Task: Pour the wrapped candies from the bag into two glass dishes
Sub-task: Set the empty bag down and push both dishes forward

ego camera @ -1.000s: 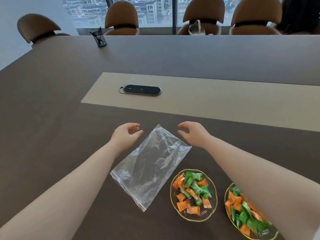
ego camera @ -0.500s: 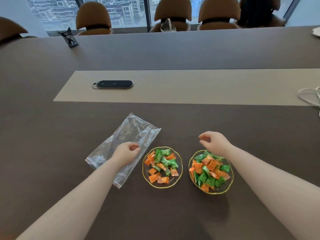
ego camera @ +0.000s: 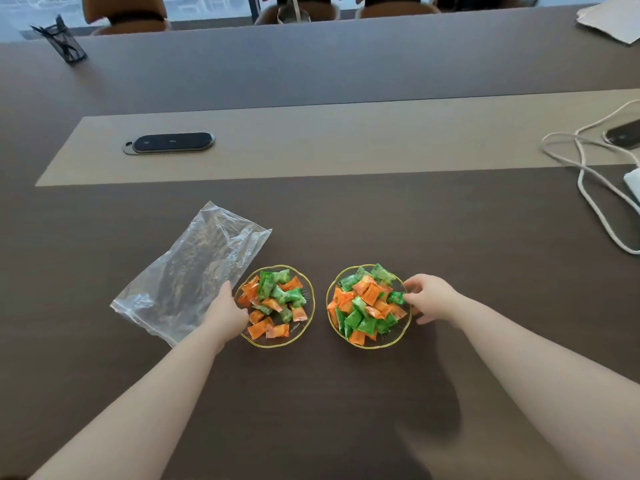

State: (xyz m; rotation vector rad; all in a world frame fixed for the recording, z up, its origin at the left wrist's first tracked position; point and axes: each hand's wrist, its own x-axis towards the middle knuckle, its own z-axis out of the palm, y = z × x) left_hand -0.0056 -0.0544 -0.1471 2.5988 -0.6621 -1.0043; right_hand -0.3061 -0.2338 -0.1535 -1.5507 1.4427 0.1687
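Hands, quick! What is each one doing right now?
Left hand: at the left dish's rim; cannot tell if it grips.
Right hand: fingers curled on the right dish's rim, apparently gripping it.

Orange and green wrapped candies (ego camera: 277, 299) in gold-rimmed clear glass dishes (ego camera: 309, 317); clear plastic bag (ego camera: 194, 268); dark brown worktop (ego camera: 346, 393), beige strip (ego camera: 346, 140).

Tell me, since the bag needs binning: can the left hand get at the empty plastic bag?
Probably yes. The left hand is at the rim of the left glass dish, right beside the plastic bag, with nothing between them.
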